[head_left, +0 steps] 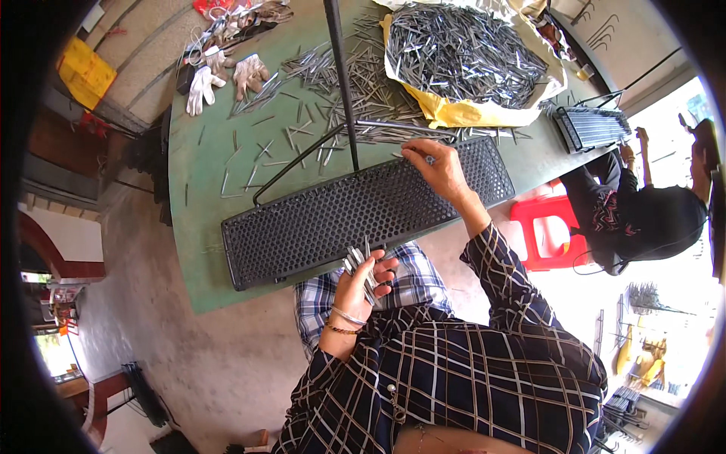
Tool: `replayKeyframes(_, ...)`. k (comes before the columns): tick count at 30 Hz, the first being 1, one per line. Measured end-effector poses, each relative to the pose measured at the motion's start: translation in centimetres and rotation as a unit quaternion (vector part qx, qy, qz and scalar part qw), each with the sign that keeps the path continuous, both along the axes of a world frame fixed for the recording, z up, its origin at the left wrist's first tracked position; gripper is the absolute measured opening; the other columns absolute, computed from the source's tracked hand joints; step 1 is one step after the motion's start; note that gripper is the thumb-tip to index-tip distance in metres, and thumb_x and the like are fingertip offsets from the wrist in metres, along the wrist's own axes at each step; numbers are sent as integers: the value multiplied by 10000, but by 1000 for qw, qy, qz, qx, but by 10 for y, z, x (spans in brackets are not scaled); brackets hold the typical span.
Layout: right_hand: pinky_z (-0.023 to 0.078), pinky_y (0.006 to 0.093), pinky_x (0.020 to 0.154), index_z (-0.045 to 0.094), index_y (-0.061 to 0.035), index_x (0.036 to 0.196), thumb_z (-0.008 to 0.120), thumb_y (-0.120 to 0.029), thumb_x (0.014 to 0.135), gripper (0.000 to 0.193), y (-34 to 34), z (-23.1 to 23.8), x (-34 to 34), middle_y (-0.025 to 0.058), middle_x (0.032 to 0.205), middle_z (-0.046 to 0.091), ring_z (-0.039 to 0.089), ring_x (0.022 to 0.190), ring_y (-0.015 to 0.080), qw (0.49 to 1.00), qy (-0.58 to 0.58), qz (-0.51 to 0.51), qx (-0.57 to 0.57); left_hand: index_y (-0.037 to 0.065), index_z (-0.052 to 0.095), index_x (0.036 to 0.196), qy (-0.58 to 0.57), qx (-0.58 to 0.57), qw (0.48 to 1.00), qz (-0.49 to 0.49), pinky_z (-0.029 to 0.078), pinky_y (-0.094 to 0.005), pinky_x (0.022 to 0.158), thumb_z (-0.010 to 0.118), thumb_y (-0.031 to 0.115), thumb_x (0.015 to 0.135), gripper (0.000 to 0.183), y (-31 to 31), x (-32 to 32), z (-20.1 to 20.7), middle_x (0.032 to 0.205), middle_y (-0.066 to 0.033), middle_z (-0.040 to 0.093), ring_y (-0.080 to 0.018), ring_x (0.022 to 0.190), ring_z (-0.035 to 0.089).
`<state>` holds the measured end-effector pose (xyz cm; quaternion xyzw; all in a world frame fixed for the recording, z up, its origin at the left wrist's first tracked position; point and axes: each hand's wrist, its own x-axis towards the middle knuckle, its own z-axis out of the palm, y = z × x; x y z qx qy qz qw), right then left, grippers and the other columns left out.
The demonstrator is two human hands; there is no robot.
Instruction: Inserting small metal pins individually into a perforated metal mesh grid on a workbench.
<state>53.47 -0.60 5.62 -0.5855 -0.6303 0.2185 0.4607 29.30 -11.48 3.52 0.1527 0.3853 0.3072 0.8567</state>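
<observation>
A long black perforated metal rack (333,216), full of round holes, lies slantwise along the near edge of the green table. In front of it, my left hand (354,291) is closed around a bunch of short silvery metal rods (352,259) that stick up past the fingers. Over the rack's far edge, right of the middle, my right hand (442,172) has its thumb and forefinger pinched together. What lies between those fingertips is too small to tell. Loose rods (325,83) are scattered on the table beyond the rack.
A yellow-and-white sack (454,115) heaped with rods lies open at the back. Work gloves (203,89) rest at the far left. A black post (340,68) rises behind the rack. On the right, another person (650,219) works at a similar rack (594,127), near a red stool (541,234).
</observation>
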Motion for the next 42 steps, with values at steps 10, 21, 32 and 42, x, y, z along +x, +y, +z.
replayKeyframes(10, 494, 369, 702, 611, 9, 922, 604, -116, 820, 161, 0, 1, 1, 155, 870, 626, 608, 795, 331, 990, -112, 69, 57, 60, 539, 1141, -2, -6, 1000, 4, 498, -192, 581, 493, 240, 912, 295, 1, -2, 0, 1046, -117, 628, -96, 762, 615)
replayKeyframes(21, 488, 361, 712, 626, 3, 935, 624, -134, 808, 187, 1, -10, 3, 144, 882, 626, 608, 800, 314, 993, -102, 44, 40, 64, 550, 1129, 26, 5, 1000, -13, 487, -202, 595, 484, 232, 914, 280, 1, 0, 6, 1034, -104, 635, -88, 772, 617)
replayKeyframes(32, 486, 352, 741, 637, 3, 948, 667, -162, 781, 237, -5, -16, -3, 124, 921, 617, 603, 846, 279, 983, -160, -24, 84, 49, 516, 1151, -15, -17, 1000, 12, 498, -210, 625, 461, 220, 924, 289, -1, -3, -9, 1067, -129, 617, -111, 800, 618)
replayKeyframes(42, 489, 305, 596, 645, 24, 871, 665, -206, 810, 239, -62, 8, -65, 116, 786, 617, 610, 695, 205, 968, 51, 229, -87, 15, 497, 1165, -13, 44, 999, 17, 517, -242, 640, 466, 203, 920, 311, 2, 1, 7, 1075, -160, 604, -162, 835, 620)
